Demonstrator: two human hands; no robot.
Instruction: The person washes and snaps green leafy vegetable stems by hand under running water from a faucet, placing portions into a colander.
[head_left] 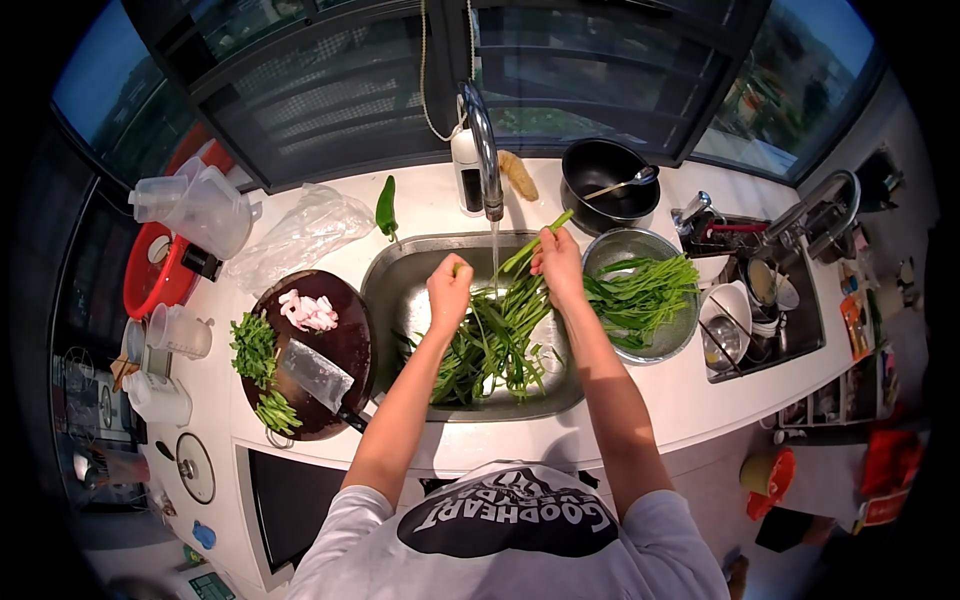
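Note:
Over the sink point(372, 300), my right hand point(557, 264) is closed around a bunch of long-stemmed leafy greens point(522, 300). The stem ends poke out above my fingers, and the leaves hang down into the basin. My left hand point(450, 290) is a fist at the left of the bunch, with a bit of green stem showing at its top. Water runs from the faucet point(482, 130) between my hands onto the greens. More leafy greens lie in the bottom of the sink. Right of the sink, a metal colander point(655, 352) holds a heap of the same greens.
At left, a round dark cutting board point(330, 265) bears a cleaver point(316, 375), pale meat pieces point(308, 311) and chopped greens point(254, 350). A green pepper point(386, 207), plastic bag point(300, 235) and black pot point(600, 165) stand behind. Dishes point(728, 305) fill a second sink.

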